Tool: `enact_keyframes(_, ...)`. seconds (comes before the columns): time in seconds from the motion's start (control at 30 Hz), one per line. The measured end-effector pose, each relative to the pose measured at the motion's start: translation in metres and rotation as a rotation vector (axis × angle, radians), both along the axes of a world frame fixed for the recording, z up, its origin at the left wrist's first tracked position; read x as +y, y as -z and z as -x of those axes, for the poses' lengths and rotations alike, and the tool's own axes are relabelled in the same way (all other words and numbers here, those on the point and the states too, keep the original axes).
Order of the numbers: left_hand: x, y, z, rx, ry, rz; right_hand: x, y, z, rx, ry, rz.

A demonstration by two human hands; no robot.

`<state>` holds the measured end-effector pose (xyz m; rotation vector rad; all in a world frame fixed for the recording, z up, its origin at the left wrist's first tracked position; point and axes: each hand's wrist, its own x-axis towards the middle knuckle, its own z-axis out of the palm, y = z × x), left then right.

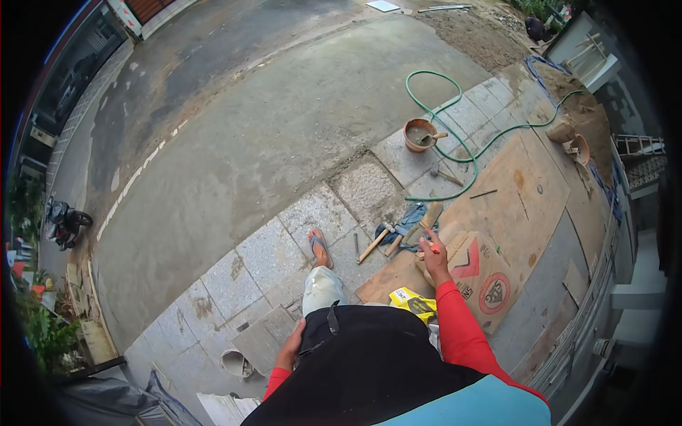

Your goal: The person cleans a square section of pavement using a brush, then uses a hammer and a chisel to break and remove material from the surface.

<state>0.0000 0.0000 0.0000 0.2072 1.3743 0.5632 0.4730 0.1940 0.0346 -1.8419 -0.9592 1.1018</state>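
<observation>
My right hand [435, 259] is closed on a small orange object [436, 248] above brown paper sacks [476, 277] with red printing, on a plywood board [518, 206]. My left hand [291, 341] is beside my black garment [355, 355], fingers curved; what it holds, if anything, is hidden. Ahead of my right hand lie wooden-handled hammers [376, 243] on a blue cloth [410, 216], and a metal bar [356, 247]. A yellow bag [408, 302] is partly hidden by my body. My sandalled foot [317, 245] stands on grey pavers [266, 252].
An orange bucket [419, 135] of grey mix with a trowel, a looped green hose [455, 196] and another hammer [447, 177] lie ahead. Smooth concrete [249, 142] spans the left. A motorcycle [65, 224] stands far left, a white pipe piece [234, 362] lies lower left, and railings line the right.
</observation>
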Motion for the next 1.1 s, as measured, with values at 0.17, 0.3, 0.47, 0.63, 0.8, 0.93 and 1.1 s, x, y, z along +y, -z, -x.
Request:
enact_keyframes(0.17, 0.148, -0.049, 0.052, -0.018, 0.052, 0.245, 0.040, 0.100, 0.025, 0.056, 0.293, 0.273)
enact_keyframes(0.3, 0.253, -0.064, 0.067, 0.202, 0.211, 0.069, 0.086, 0.145, 0.045, -0.037, 0.417, 0.446)
enact_keyframes(0.47, 0.361, -0.068, 0.087, 0.290, 0.716, 0.223, 0.167, 0.162, 0.064, 0.010, 0.531, 0.221)
enact_keyframes(0.63, 0.443, -0.027, 0.069, 0.436, 0.819, 0.094, 0.239, 0.217, 0.046, -0.044, 0.397, 0.250)
enact_keyframes(0.8, 0.520, 0.046, 0.031, 0.801, 0.952, -0.349, 0.316, 0.323, 0.019, -0.165, 0.273, 0.453)
enact_keyframes(0.93, 0.572, 0.112, 0.027, 0.957, 1.222, -0.409, 0.349, 0.428, -0.002, -0.147, 0.355, 0.330)
enact_keyframes(1.1, 0.635, 0.192, 0.031, 1.121, 1.309, -0.396, 0.410, 0.571, -0.027, -0.511, 0.406, 0.325)
